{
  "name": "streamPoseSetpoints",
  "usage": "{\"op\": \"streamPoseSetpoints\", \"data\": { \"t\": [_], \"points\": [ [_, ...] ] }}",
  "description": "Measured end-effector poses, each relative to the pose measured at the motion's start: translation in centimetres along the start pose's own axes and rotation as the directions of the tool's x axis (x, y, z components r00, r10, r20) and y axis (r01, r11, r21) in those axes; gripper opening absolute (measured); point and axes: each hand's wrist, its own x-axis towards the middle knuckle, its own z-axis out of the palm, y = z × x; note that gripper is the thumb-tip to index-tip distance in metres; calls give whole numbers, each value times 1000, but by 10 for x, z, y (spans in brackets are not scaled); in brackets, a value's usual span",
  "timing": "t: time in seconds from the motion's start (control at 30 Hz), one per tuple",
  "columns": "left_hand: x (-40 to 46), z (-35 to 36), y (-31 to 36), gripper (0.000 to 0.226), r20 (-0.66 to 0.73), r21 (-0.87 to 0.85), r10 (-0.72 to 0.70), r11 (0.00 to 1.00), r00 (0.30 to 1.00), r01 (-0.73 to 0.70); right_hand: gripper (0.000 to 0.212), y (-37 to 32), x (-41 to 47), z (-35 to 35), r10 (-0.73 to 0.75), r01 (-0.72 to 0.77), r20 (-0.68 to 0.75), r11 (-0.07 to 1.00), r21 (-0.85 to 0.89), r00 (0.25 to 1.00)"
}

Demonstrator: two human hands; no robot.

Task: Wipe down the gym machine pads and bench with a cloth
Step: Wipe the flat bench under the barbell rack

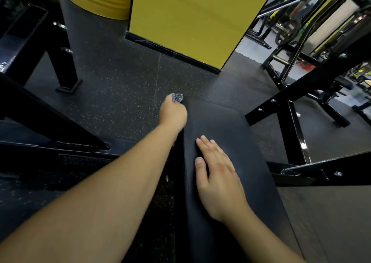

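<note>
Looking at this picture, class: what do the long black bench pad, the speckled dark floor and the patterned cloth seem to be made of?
Long black bench pad: probably vinyl or leather-look upholstery, smooth with a dull sheen. Speckled dark floor: likely rubber matting, matte with pale flecks and a visible seam. Patterned blue-grey cloth, gripped in the left hand: seems a woven or knitted fabric, though little of it shows.

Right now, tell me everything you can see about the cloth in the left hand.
The cloth is mostly hidden: only a small bunched tip shows beyond the left hand, which holds it in its grip. The fabric looks woven or knitted, with a fine blue-grey and white speckled pattern. It sits at the far left corner of the black bench pad, apparently pressed against the pad's edge, with the speckled rubber floor behind it. Its full size and shape cannot be seen.
</note>
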Motion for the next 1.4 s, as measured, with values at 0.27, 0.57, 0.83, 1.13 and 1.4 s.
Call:
{"op": "streamPoseSetpoints", "data": {
  "t": [0.27, 0.57, 0.83, 1.13, 1.4],
  "points": [
    [-26, -6, -17, 38, 101, -84, 83, 994, 991, -74, 51, 4, -1, 1, 4, -3, -7, 1000, 16, 1000],
    [-119, -34, -51, 44, 168, 71, 165, 981, 972, -179, 52, 5, -2, 1, -1, 1, -9, 1000, 18, 1000],
    [-118, -27, -40, 50, 124, 51, 147, 987, 981, -154, 51, 3, 0, 3, -15, 16, -31, 1000, 24, 999],
    [-49, -16, -26, 48, 149, 70, 177, 979, 973, -189, 51, 4, -1, 0, 7, -7, -8, 999, 41, 1000],
    [-144, -38, -64, 49, 194, -7, 168, 986, 967, -169, 50, 9, -1, 1, 7, -7, 7, 998, 60, 1000]
  ]
}}
